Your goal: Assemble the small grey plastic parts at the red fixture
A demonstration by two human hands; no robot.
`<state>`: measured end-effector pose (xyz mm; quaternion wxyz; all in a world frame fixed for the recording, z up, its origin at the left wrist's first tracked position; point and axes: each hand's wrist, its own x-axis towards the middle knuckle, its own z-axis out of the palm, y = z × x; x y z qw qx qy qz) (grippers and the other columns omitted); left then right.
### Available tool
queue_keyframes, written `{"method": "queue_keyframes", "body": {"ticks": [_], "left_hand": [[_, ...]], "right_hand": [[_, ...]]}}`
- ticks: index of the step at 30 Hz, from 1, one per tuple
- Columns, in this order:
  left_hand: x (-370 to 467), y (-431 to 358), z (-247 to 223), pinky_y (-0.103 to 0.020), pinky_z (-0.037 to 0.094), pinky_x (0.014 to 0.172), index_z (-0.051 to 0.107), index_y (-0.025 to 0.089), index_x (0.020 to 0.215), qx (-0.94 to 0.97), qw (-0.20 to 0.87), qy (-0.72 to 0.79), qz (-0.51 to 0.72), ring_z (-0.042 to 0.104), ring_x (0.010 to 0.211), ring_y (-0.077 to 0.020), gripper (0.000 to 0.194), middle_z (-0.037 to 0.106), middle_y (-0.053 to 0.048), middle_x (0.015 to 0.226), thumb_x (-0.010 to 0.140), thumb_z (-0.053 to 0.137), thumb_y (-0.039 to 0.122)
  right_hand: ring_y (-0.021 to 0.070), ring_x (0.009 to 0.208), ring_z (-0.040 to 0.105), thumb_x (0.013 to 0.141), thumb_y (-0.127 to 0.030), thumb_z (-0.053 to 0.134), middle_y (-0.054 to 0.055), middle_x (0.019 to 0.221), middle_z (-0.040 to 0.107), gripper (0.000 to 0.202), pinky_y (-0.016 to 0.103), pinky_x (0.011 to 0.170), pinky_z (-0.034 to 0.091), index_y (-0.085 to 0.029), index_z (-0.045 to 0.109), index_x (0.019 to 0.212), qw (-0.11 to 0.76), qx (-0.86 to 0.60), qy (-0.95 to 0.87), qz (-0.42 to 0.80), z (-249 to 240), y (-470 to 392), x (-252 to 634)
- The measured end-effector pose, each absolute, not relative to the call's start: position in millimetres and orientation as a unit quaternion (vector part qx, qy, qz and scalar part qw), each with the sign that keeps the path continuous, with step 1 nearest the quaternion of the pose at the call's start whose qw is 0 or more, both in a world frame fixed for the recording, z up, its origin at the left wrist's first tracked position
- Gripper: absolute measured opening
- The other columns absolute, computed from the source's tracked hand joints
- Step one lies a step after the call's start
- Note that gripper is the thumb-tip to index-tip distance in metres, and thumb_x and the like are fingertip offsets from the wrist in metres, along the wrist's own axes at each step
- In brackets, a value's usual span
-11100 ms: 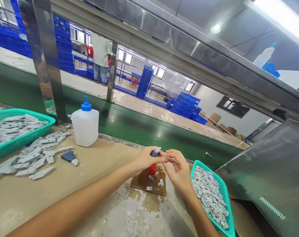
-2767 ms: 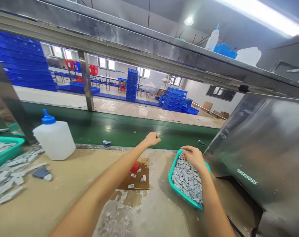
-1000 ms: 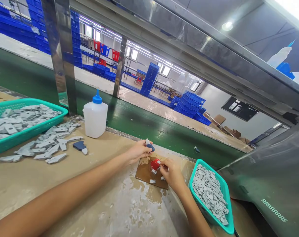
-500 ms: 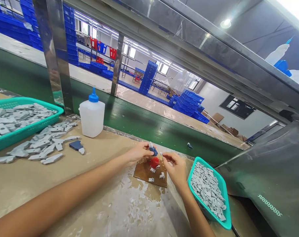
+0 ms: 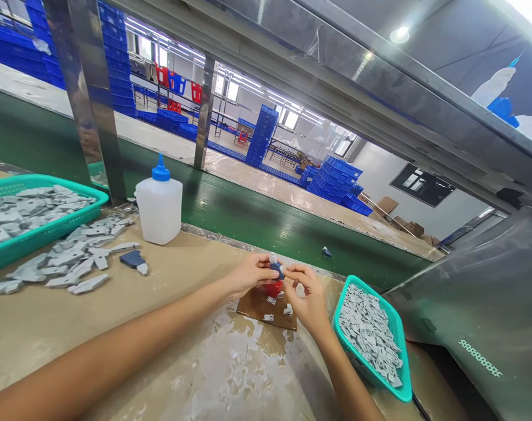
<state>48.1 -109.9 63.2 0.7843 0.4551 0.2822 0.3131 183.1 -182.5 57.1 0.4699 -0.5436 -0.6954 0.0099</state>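
Between the fingers of my left hand (image 5: pixel 253 275) is a dark blue piece (image 5: pixel 277 269) with a light grey part at its top. The fingertips of my right hand (image 5: pixel 306 292) pinch a small grey part (image 5: pixel 283 272) against the blue piece's right side. Just below both hands, a red round object (image 5: pixel 273 289), partly hidden by my fingers, sits on a brown board (image 5: pixel 254 310). Several small grey parts (image 5: pixel 268 317) lie on that board. Another dark blue piece with a grey tip (image 5: pixel 133 259) rests on the table at the left.
A teal basket of grey parts (image 5: pixel 407 374) stands at the right, another (image 5: pixel 72 221) at the left beside loose grey pieces (image 5: pixel 75 257). A white bottle with a blue cap (image 5: pixel 160 207) stands behind them. Beyond runs a green belt (image 5: pixel 234 204) carrying a small blue piece (image 5: pixel 326 252).
My right hand has brought the small grey part against the blue piece, closing the gap between the hands. The blue piece on the green belt has shifted left.
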Motion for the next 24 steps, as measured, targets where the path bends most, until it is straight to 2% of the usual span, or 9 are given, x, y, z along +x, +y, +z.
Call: {"method": "queue_keyframes", "body": {"ticks": [3, 5, 9, 12, 15, 17, 19, 21, 24], "left_hand": [[50.5, -113.6, 63.6, -0.022, 0.045, 0.065, 0.060, 0.014, 0.079, 0.470, 0.767, 0.280, 0.334, 0.056, 0.065, -0.0095, 0.030, 0.062, -0.001, 0.073, 0.052, 0.071, 0.017], [51.8, -115.1, 65.9, -0.022, 0.044, 0.063, 0.058, 0.013, 0.082, 0.482, 0.753, 0.289, 0.342, 0.056, 0.062, -0.0091, 0.027, 0.062, -0.002, 0.072, 0.057, 0.068, 0.019], [46.9, -105.3, 72.3, -0.025, 0.045, 0.069, 0.050, 0.012, 0.098, 0.525, 0.705, 0.313, 0.359, 0.058, 0.069, -0.0113, 0.030, 0.063, -0.007, 0.085, 0.068, 0.052, 0.018], [32.9, -78.9, 70.2, -0.031, 0.044, 0.075, 0.038, 0.014, 0.115, 0.677, 0.533, 0.363, 0.354, 0.059, 0.080, -0.0162, 0.046, 0.062, -0.008, 0.092, 0.070, 0.044, 0.016], [17.5, -41.8, 60.2, -0.037, 0.041, 0.079, 0.035, 0.016, 0.120, 0.824, 0.239, 0.452, 0.243, 0.056, 0.091, -0.0234, 0.050, 0.060, -0.011, 0.098, 0.070, 0.039, 0.014], [13.9, -20.0, 53.0, -0.037, 0.039, 0.081, 0.038, 0.014, 0.119, 0.846, 0.116, 0.499, 0.148, 0.052, 0.100, -0.0262, 0.048, 0.055, -0.015, 0.107, 0.071, 0.036, 0.011], [20.0, -6.2, 49.6, -0.040, 0.037, 0.083, 0.038, 0.010, 0.120, 0.837, 0.065, 0.536, 0.083, 0.047, 0.106, -0.0298, 0.049, 0.049, -0.019, 0.114, 0.071, 0.036, 0.008], [36.8, -1.1, 51.6, -0.048, 0.032, 0.086, 0.034, 0.007, 0.124, 0.825, 0.041, 0.561, 0.059, 0.041, 0.111, -0.0353, 0.053, 0.040, -0.024, 0.122, 0.071, 0.037, 0.007], [79.8, -4.4, 61.2, -0.053, 0.026, 0.089, 0.028, 0.012, 0.130, 0.845, 0.045, 0.529, 0.060, 0.030, 0.118, -0.0377, 0.058, 0.030, -0.024, 0.130, 0.073, 0.038, 0.008]], "right_hand": [[0.0180, 0.090, 0.052, 0.070, -0.014, 0.051, 0.009, 0.099, 0.053, 0.020, 0.031, 0.072, 0.045, -0.019, 0.064, 0.083, 0.462, -0.546, -0.698, -0.031, 57.5, -183.6, 178.9], [0.0192, 0.094, 0.050, 0.069, -0.015, 0.050, 0.009, 0.102, 0.051, 0.023, 0.033, 0.076, 0.044, -0.020, 0.065, 0.086, 0.448, -0.552, -0.701, -0.054, 61.7, -184.2, 178.0], [0.0155, 0.073, 0.053, 0.070, -0.018, 0.047, 0.005, 0.077, 0.054, 0.024, 0.030, 0.068, 0.046, -0.019, 0.064, 0.087, 0.466, -0.594, -0.652, -0.069, 81.5, -185.0, 201.6], [0.0141, 0.063, 0.055, 0.069, -0.020, 0.049, 0.002, 0.067, 0.058, 0.023, 0.028, 0.064, 0.047, -0.018, 0.064, 0.086, 0.461, -0.645, -0.608, -0.047, 99.2, -192.6, 244.4], [0.0165, 0.064, 0.058, 0.067, -0.020, 0.051, 0.003, 0.069, 0.064, 0.018, 0.028, 0.064, 0.046, -0.020, 0.066, 0.077, 0.382, -0.724, -0.572, -0.051, 107.8, -208.6, 289.0], [0.0179, 0.066, 0.059, 0.068, -0.018, 0.050, 0.004, 0.072, 0.066, 0.018, 0.027, 0.064, 0.045, -0.020, 0.067, 0.074, 0.288, -0.773, -0.564, -0.029, 105.3, -219.0, 309.6], [0.0181, 0.070, 0.059, 0.066, -0.012, 0.050, 0.005, 0.079, 0.066, 0.019, 0.026, 0.065, 0.043, -0.018, 0.066, 0.075, 0.190, -0.801, -0.568, -0.004, 97.1, -224.9, 320.6], [0.0171, 0.074, 0.057, 0.061, -0.002, 0.048, 0.006, 0.084, 0.065, 0.025, 0.024, 0.066, 0.040, -0.015, 0.065, 0.075, 0.123, -0.808, -0.576, -0.007, 86.2, -225.2, 324.4], [0.0154, 0.069, 0.053, 0.060, 0.003, 0.040, 0.006, 0.073, 0.062, 0.029, 0.023, 0.061, 0.035, -0.014, 0.062, 0.070, 0.090, -0.804, -0.587, -0.029, 72.9, -219.5, 324.8]]}}
